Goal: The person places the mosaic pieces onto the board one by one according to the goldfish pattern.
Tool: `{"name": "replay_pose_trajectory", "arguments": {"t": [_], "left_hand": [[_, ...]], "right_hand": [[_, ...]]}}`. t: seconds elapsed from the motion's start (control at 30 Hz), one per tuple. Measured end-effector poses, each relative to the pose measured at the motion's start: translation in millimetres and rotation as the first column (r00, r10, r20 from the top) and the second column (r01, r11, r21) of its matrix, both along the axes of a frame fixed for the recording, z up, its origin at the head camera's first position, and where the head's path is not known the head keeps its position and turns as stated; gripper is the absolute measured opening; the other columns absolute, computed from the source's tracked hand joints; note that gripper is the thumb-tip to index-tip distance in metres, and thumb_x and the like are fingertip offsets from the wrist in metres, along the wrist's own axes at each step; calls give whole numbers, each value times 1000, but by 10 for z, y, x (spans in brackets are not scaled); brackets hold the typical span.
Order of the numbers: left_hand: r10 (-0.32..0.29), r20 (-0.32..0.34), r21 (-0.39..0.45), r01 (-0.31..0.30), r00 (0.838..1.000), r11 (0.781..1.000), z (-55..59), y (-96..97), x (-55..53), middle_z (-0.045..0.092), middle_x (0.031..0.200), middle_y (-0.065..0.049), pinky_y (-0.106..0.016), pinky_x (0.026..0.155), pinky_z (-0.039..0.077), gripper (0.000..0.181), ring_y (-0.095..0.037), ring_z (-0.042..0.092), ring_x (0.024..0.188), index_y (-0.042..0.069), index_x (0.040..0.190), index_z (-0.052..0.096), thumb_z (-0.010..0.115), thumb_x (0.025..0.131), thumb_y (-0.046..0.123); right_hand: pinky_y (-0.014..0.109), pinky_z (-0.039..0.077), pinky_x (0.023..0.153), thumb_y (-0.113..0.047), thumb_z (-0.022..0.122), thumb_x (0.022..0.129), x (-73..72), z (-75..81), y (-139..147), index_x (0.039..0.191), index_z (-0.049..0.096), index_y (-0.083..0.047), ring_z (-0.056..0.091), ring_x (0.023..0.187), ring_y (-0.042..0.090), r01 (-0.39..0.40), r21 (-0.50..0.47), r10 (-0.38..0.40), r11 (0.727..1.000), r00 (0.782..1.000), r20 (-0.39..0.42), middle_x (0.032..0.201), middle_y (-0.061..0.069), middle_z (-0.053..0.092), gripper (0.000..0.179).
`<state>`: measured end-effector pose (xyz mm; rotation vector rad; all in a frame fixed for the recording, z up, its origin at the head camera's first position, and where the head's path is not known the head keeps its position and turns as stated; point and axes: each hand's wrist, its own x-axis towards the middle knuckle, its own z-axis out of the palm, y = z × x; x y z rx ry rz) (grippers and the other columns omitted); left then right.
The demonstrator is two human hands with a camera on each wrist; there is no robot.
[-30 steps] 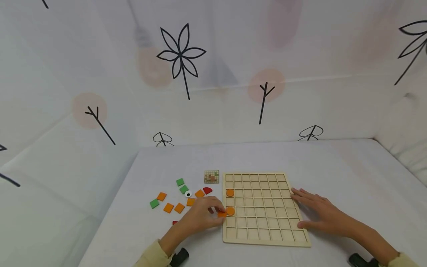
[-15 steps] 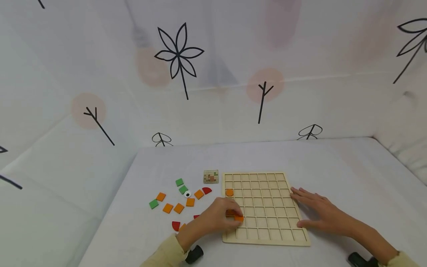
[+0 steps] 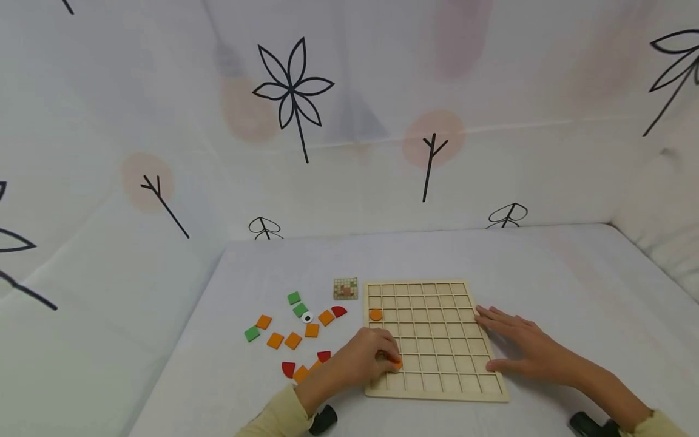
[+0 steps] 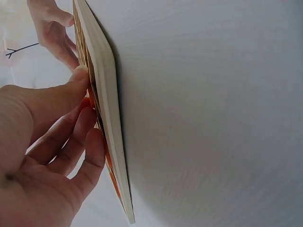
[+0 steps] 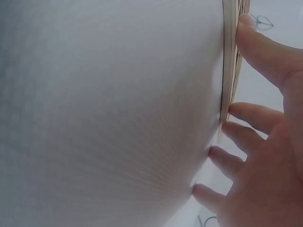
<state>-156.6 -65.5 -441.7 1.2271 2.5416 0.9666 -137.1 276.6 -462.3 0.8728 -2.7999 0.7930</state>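
A pale wooden board (image 3: 437, 388) with a grid of square cells lies flat on the table. Over its lower left part, my left hand (image 3: 363, 358) pinches a small orange tile (image 3: 398, 363) at the board's surface. The left wrist view shows the thumb and fingertips close on the board, with a bit of orange between them. An orange round piece (image 3: 375, 315) sits in a cell of the leftmost column. My right hand (image 3: 532, 352) lies along the board's right edge, fingers spread and touching it; the right wrist view shows the thumb on the rim.
Left of the board lie several orange square tiles (image 3: 293, 341), green tiles (image 3: 252, 334), red quarter-round pieces (image 3: 288, 369) and a white disc with a black dot (image 3: 307, 317). A small patterned grid card (image 3: 345, 289) lies near the board's far left corner.
My left hand has carried the orange tile rightward from the board's left edge onto the grid, now covering the lower orange round piece. My right hand has stayed put.
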Motion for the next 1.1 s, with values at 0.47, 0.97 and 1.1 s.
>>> {"name": "replay_pose_trajectory", "arguments": {"t": [0.47, 0.97, 1.1], "left_hand": [[176, 81, 20, -179, 981, 984, 129, -355, 42, 63, 94, 13, -19, 71, 47, 9, -5, 55, 87, 15, 93, 73, 69, 86, 11], [374, 119, 36, -380, 920, 924, 162, -1028, 50, 65, 96, 3, -28, 74, 51, 14, -16, 57, 89, 13, 99, 70, 70, 85, 11], [386, 122, 15, -390, 915, 921, 125, -1125, 65, 65, 95, 6, -28, 74, 51, 16, -15, 57, 88, 14, 99, 69, 72, 84, 13]], "right_hand": [[57, 25, 96, -43, 74, 76, -1, 0, 13, 138, 49, -12, 9, 135, -11, -15, 3, 15, 1000, 999, -31, 148, 0, 37, 73], [36, 13, 109, -43, 73, 78, 4, -27, 25, 139, 47, -12, 10, 137, -7, -14, 22, 15, 1000, 999, -44, 149, 2, 36, 73], [29, 9, 109, -44, 73, 78, 2, -28, 22, 139, 46, -12, 10, 137, -6, -17, 28, 19, 999, 998, -58, 149, 2, 36, 74]]}}
